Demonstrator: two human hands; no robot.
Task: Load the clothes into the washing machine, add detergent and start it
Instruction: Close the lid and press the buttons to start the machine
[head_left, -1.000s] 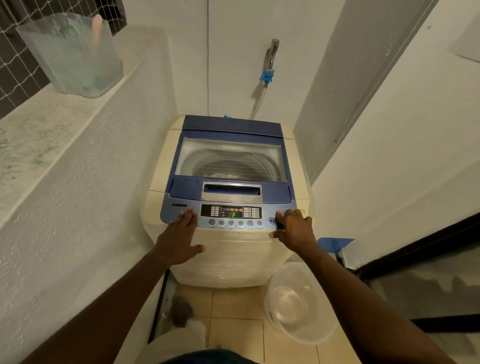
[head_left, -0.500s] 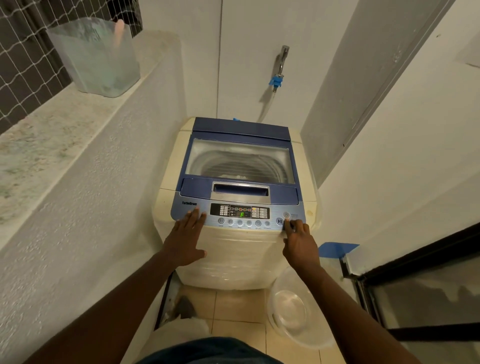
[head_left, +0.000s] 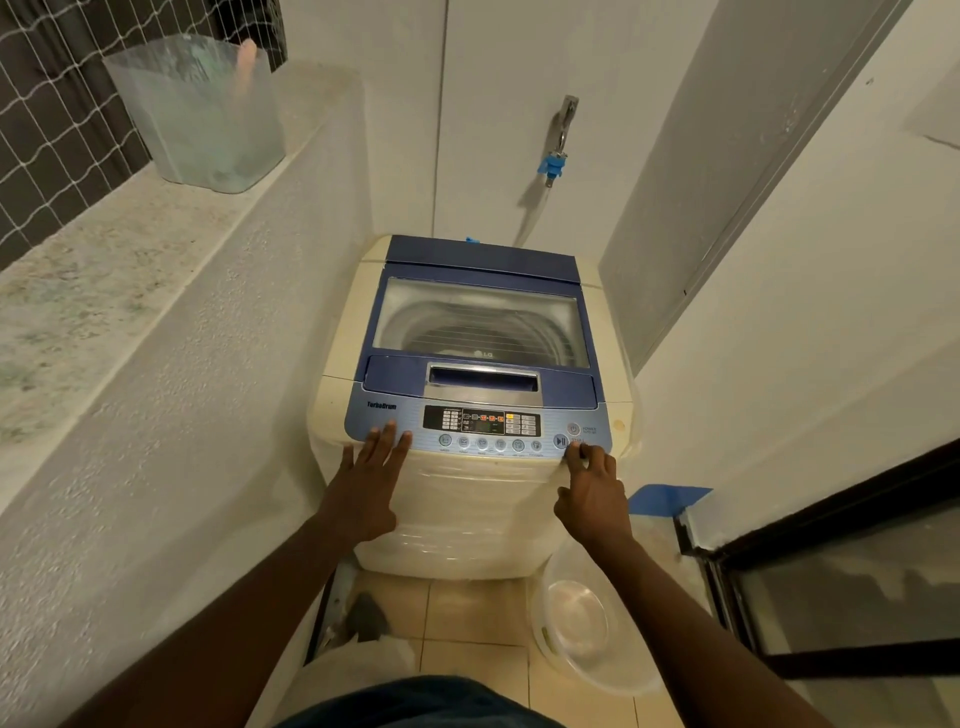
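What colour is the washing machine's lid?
Dark blue lid with a clear window, seen best in the head view.

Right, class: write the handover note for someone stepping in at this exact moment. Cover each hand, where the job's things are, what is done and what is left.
Left hand: empty, flat on the left end of the control panel.
Right hand: empty, fingertip just below the start/pause button.
Washing machine: lid closed, display lit.
Done: lid shut, power on. Clothes and detergent cannot be confirmed through the window.
Left: check that the cycle has actually started; if not, press start. Empty clear basin on the floor at the right.
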